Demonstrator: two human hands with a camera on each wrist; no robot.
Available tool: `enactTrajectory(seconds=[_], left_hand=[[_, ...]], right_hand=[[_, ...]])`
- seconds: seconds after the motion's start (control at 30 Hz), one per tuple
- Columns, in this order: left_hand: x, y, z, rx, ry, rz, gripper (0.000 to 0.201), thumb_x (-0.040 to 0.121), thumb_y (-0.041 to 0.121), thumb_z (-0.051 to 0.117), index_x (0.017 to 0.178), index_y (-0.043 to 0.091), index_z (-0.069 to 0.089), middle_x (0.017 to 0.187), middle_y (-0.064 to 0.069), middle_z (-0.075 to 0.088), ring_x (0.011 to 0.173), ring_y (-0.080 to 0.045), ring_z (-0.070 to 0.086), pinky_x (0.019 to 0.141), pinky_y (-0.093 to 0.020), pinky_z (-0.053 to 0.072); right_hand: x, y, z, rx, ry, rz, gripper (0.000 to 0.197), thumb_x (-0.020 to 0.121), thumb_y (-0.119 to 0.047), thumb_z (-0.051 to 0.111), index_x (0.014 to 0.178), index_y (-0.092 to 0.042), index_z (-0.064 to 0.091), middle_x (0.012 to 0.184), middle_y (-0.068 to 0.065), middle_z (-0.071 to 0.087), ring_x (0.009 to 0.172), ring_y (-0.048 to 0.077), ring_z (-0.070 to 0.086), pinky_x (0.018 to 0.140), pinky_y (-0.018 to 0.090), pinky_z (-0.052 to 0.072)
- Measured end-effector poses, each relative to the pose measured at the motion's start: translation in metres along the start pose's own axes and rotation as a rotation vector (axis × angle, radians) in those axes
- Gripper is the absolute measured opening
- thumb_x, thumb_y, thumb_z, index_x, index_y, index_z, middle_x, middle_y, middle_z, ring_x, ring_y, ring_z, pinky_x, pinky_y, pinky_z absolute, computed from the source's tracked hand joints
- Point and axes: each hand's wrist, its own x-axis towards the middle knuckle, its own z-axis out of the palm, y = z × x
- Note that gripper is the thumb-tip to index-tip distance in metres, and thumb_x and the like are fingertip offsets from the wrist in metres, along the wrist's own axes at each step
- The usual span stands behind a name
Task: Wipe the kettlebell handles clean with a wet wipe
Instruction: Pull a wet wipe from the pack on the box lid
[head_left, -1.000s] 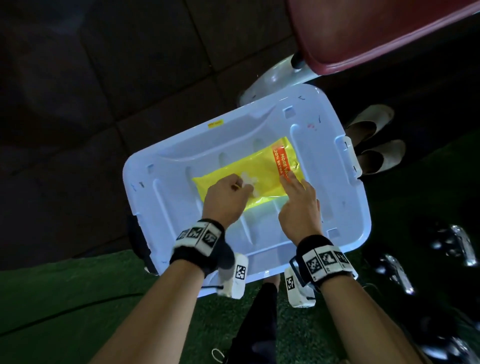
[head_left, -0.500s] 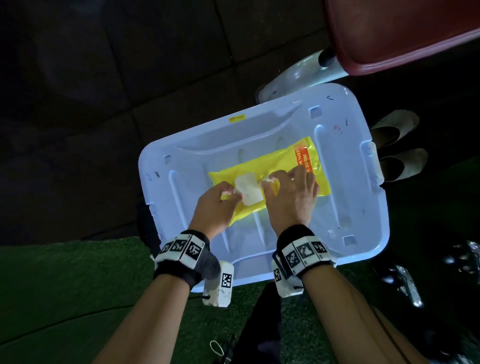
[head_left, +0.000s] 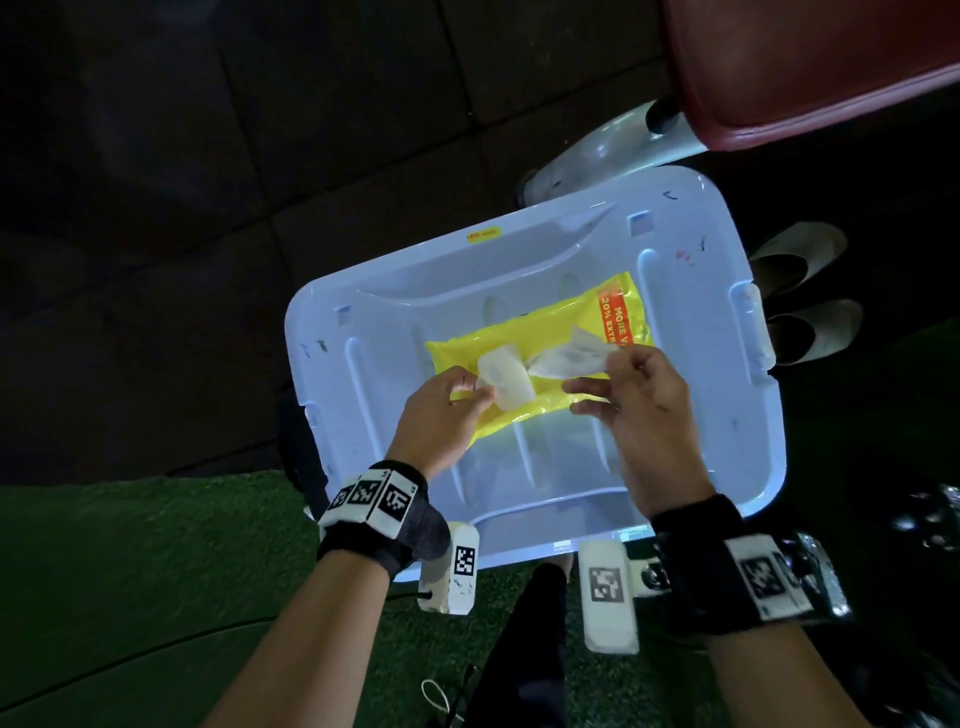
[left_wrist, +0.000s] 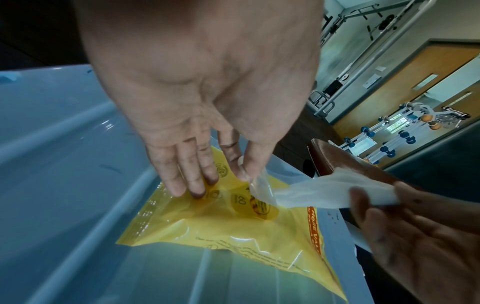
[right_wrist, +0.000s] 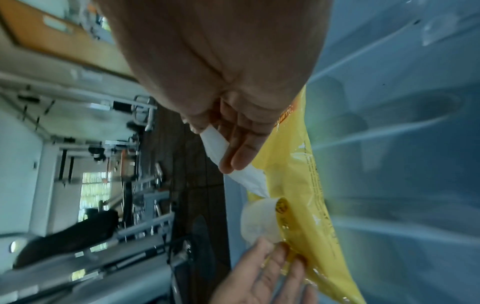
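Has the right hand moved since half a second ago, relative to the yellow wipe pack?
Yes. The right hand has drawn away toward the pack's orange-printed end, pinching a wet wipe pulled from the opening; earlier it sat at the pack's middle beside the flap.

White wet wipe (head_left: 569, 359) half drawn from flat yellow pack (head_left: 545, 358), flap (head_left: 504, 382) peeled open
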Motion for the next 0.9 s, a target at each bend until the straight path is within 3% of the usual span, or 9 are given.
enactTrajectory(seconds=[0.13, 0.2, 0.3, 0.37, 0.5, 0.6, 0.7, 0.77, 0.9], left_hand=[[-0.002, 0.004, 0.004, 0.009, 0.006, 0.002, 0.015, 0.098, 0.037, 0.064, 0.100, 0.022, 0.069, 0.113, 0.011, 0.067, 0.093, -0.010, 0.060, 0.076, -0.023, 0.039], [-0.003, 0.006, 0.005, 0.002, 0.005, 0.008, 0.013, 0.098, 0.036, 0.064, 0.098, 0.024, 0.069, 0.113, 0.012, 0.066, 0.087, -0.002, 0.060, 0.073, -0.020, 0.041], [-0.004, 0.009, 0.007, -0.003, 0.012, 0.032, 0.014, 0.098, 0.037, 0.064, 0.097, 0.024, 0.069, 0.117, 0.009, 0.067, 0.089, -0.001, 0.062, 0.075, -0.021, 0.047], [-0.007, 0.014, 0.011, 0.009, 0.051, 0.081, 0.013, 0.098, 0.038, 0.064, 0.098, 0.025, 0.069, 0.118, 0.006, 0.066, 0.089, 0.001, 0.063, 0.077, -0.022, 0.051], [-0.011, 0.031, 0.030, -0.019, 0.030, 0.306, 0.008, 0.102, 0.035, 0.061, 0.104, 0.031, 0.068, 0.115, 0.004, 0.066, 0.091, 0.004, 0.064, 0.074, -0.006, 0.045], [-0.004, 0.035, 0.049, 0.108, -0.084, 0.441, 0.029, 0.104, 0.038, 0.056, 0.128, 0.026, 0.067, 0.125, 0.000, 0.059, 0.100, -0.011, 0.065, 0.094, -0.025, 0.050], [0.007, 0.035, 0.070, 0.436, -0.030, 0.485, 0.046, 0.105, 0.044, 0.049, 0.142, 0.019, 0.060, 0.132, -0.014, 0.052, 0.117, -0.031, 0.058, 0.107, -0.042, 0.044], [0.009, 0.032, 0.084, 0.714, 0.052, 0.552, 0.060, 0.100, 0.054, 0.042, 0.142, 0.014, 0.058, 0.126, -0.019, 0.054, 0.111, -0.040, 0.055, 0.097, -0.049, 0.050], [0.002, 0.041, 0.102, 1.028, 0.083, 0.408, 0.083, 0.093, 0.072, 0.044, 0.156, 0.020, 0.032, 0.142, -0.013, 0.039, 0.129, -0.040, 0.040, 0.096, -0.049, 0.046]], right_hand=[[-0.014, -0.013, -0.018, 0.200, 0.270, -0.078, 0.016, 0.108, -0.004, 0.045, 0.095, -0.014, 0.045, 0.088, 0.015, 0.066, 0.070, 0.025, 0.072, 0.070, 0.032, 0.061], [-0.011, -0.014, -0.026, 0.125, 0.418, -0.107, 0.018, 0.106, -0.007, 0.049, 0.093, -0.018, 0.046, 0.086, 0.009, 0.058, 0.060, 0.018, 0.067, 0.068, 0.031, 0.058], [0.007, 0.000, -0.031, -0.163, 0.495, -0.095, 0.022, 0.091, -0.039, 0.072, 0.097, -0.035, 0.051, 0.081, 0.001, 0.057, 0.057, 0.012, 0.064, 0.072, 0.039, 0.054], [0.024, 0.013, -0.030, -0.415, 0.391, -0.064, 0.049, 0.071, -0.062, 0.082, 0.107, -0.046, 0.054, 0.092, 0.001, 0.061, 0.080, 0.018, 0.065, 0.085, 0.045, 0.054], [0.047, 0.031, -0.029, -0.801, 0.268, -0.150, 0.028, 0.088, -0.030, 0.080, 0.113, -0.019, 0.074, 0.107, 0.003, 0.048, 0.095, 0.024, 0.057, 0.091, 0.025, 0.043], [0.051, 0.027, -0.038, -0.830, 0.296, -0.238, 0.013, 0.093, -0.017, 0.073, 0.102, -0.008, 0.074, 0.105, 0.008, 0.060, 0.100, 0.031, 0.062, 0.080, 0.014, 0.033], [0.046, 0.013, -0.058, -0.693, 0.349, -0.200, 0.009, 0.098, -0.009, 0.063, 0.105, -0.013, 0.066, 0.087, -0.009, 0.063, 0.081, 0.008, 0.062, 0.065, 0.007, 0.037], [0.039, 0.008, -0.078, -0.602, 0.369, -0.172, 0.025, 0.098, -0.005, 0.057, 0.106, -0.026, 0.068, 0.083, -0.019, 0.063, 0.068, -0.006, 0.065, 0.069, 0.014, 0.046], [0.012, 0.004, -0.122, -0.338, 0.369, -0.098, 0.041, 0.090, 0.006, 0.052, 0.081, -0.025, 0.076, 0.084, -0.003, 0.077, 0.063, 0.016, 0.074, 0.069, 0.031, 0.055]])
